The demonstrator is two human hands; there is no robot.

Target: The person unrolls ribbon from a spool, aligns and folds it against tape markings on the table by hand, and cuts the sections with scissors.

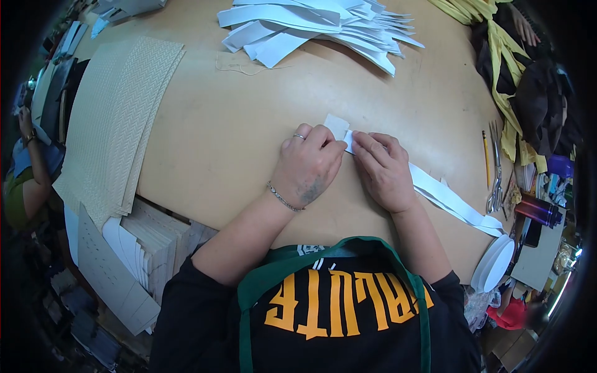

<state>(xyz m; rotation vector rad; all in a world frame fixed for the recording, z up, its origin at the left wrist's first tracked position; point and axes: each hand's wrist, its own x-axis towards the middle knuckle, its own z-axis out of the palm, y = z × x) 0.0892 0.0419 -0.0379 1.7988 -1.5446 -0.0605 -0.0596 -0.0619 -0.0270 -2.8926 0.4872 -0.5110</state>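
Note:
My left hand (310, 163), with a ring and a bracelet, is closed at the middle of the table, its fingertips pinching the edge of a small pale piece (336, 126). Right beside it, my right hand (382, 168) presses its closed fingers on the end of a white strip (444, 198). The strip runs from under my right hand to a white roll (494, 264) at the table's right edge. Between my hands the pale piece and the strip's end meet; my fingers partly hide the contact.
White cut pieces (311, 25) are heaped at the back. Woven-textured sheets (118, 118) lie at the left. A pencil (486, 158) and scissors (495, 180) rest at the right, near yellow cloth (504, 68). Another person's arm (38, 155) shows at far left.

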